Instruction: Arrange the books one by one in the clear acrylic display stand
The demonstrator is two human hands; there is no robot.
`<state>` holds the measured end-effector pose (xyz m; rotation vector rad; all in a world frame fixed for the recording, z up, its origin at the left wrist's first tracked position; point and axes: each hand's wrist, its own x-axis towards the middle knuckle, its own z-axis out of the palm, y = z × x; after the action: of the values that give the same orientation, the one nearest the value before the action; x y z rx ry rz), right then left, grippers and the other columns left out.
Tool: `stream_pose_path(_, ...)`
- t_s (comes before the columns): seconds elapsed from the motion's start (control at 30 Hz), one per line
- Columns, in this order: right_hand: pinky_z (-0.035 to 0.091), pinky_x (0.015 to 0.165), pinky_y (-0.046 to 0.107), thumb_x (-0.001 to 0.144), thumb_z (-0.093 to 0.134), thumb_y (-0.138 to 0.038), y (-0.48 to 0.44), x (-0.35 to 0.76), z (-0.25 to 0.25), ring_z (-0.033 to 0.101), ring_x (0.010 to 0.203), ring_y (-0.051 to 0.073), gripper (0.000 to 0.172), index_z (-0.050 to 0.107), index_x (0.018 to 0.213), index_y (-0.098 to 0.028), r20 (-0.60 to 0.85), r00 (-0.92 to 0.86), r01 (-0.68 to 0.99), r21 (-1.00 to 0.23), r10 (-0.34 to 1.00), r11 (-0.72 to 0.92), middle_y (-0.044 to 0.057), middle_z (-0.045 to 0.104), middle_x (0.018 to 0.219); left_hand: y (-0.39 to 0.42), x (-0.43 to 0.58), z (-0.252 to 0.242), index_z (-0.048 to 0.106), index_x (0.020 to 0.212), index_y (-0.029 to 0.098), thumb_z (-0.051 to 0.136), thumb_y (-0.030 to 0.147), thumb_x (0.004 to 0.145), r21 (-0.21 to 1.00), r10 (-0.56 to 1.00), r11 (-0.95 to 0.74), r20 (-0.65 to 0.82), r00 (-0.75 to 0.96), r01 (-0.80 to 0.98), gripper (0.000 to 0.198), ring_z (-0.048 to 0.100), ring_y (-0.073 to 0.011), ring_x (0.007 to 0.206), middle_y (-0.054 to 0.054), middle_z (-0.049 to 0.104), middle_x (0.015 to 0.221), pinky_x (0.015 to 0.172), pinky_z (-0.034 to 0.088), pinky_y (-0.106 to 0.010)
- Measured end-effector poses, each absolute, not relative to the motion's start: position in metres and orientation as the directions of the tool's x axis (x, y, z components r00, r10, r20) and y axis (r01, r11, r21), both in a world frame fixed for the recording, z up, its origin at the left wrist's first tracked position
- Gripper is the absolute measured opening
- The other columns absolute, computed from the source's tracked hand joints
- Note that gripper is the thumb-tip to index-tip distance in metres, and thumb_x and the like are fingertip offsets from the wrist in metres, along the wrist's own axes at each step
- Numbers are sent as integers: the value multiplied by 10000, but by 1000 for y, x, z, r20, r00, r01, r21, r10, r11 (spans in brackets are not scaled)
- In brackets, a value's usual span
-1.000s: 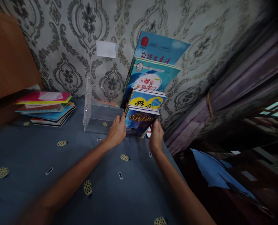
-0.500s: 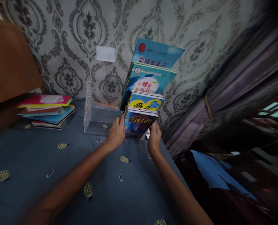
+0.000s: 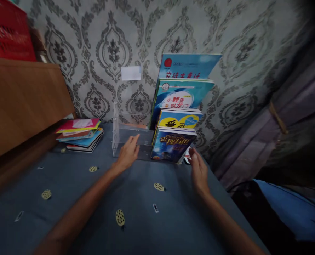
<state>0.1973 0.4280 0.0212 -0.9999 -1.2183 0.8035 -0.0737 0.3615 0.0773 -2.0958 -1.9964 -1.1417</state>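
Several books stand in rising tiers on a clear stepped rack. Lowest in front is a dark blue book, then a blue and yellow book, a teal book and, highest at the back, a tall blue book. My left hand is before the rack's bare left half, fingers stretched out, holding nothing. To the right of the front book, apart from it, my right hand is held with its fingers straight and nothing in it.
A loose pile of books lies on the left of the patterned blue cloth. Behind the rack is a papered wall with a white label. A wooden panel bounds the left, a tied curtain the right.
Both hands have come off the front book, the left moving leftwards and the right moving rightwards. The books keep their places on the rack. The view has shifted left.
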Motion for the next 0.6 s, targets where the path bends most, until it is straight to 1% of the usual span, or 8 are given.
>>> stream_pose_path(0.07, 384, 1146, 567, 819, 570, -772, 420, 202, 15, 556, 1327, 335, 716, 676, 1285, -239, 349, 188, 42, -937, 918, 347, 127, 631, 1396, 351, -109, 87, 524, 1344, 197, 394, 196, 962, 405, 816, -84, 553, -171, 910, 403, 638, -177, 1082, -71, 656, 1182, 953, 509, -290)
stream_pose_path(0.13, 375, 1144, 585, 816, 564, -778, 413, 204, 10, 552, 1328, 346, 725, 680, 1280, -233, 341, 183, 71, -940, 922, 333, 135, 645, 1372, 342, -150, 99, 549, 1285, 169, 335, 220, 986, 395, 780, 23, 567, -263, 918, 371, 626, -201, 1113, -99, 654, 1194, 980, 498, -323)
stream_pose_path(0.23, 372, 1142, 592, 829, 544, -775, 407, 204, 1, 548, 1329, 351, 716, 681, 1281, -236, 338, 166, 106, -940, 927, 324, 130, 650, 1367, 338, -211, 117, 530, 1288, 90, 260, 193, 975, 375, 704, 240, 568, -426, 896, 426, 569, -281, 1209, -186, 610, 1261, 1055, 442, -433)
stream_pose_path(0.27, 370, 1146, 588, 834, 532, -776, 406, 203, -1, 552, 1324, 348, 714, 681, 1281, -239, 341, 156, 118, -938, 927, 325, 126, 652, 1367, 339, -229, 121, 531, 1285, 57, 275, 186, 959, 359, 687, 308, 557, -467, 881, 434, 534, -318, 1254, -221, 587, 1286, 1078, 411, -473)
stream_pose_path(0.33, 371, 1149, 577, 848, 511, -771, 404, 202, -7, 562, 1312, 343, 709, 679, 1285, -237, 345, 126, 153, -933, 930, 325, 123, 651, 1370, 346, -260, 127, 540, 1290, 31, 333, 189, 925, 313, 681, 416, 515, -520, 854, 448, 481, -377, 1309, -263, 550, 1333, 1093, 375, -532)
stream_pose_path(0.43, 378, 1152, 563, 881, 485, -743, 405, 202, -15, 558, 1317, 338, 702, 660, 1309, -215, 324, 71, 217, -928, 943, 302, 133, 640, 1384, 361, -294, 127, 558, 1284, 15, 372, 241, 922, 227, 729, 497, 414, -545, 837, 465, 462, -428, 1324, -298, 531, 1371, 1062, 389, -576)
stream_pose_path(0.53, 383, 1153, 559, 903, 457, -731, 407, 204, -18, 540, 1341, 340, 711, 628, 1345, -201, 303, 46, 240, -928, 952, 284, 138, 617, 1415, 377, -317, 123, 558, 1299, 30, 369, 315, 947, 139, 788, 518, 307, -534, 844, 490, 426, -433, 1367, -293, 500, 1437, 1053, 390, -601)
stream_pose_path(0.6, 403, 1143, 553, 915, 447, -721, 407, 206, -18, 546, 1338, 339, 696, 622, 1351, -207, 303, 25, 241, -927, 953, 289, 132, 616, 1418, 385, -330, 119, 580, 1276, 43, 360, 371, 964, 86, 817, 522, 233, -527, 848, 503, 450, -435, 1354, -291, 523, 1426, 1036, 395, -624)
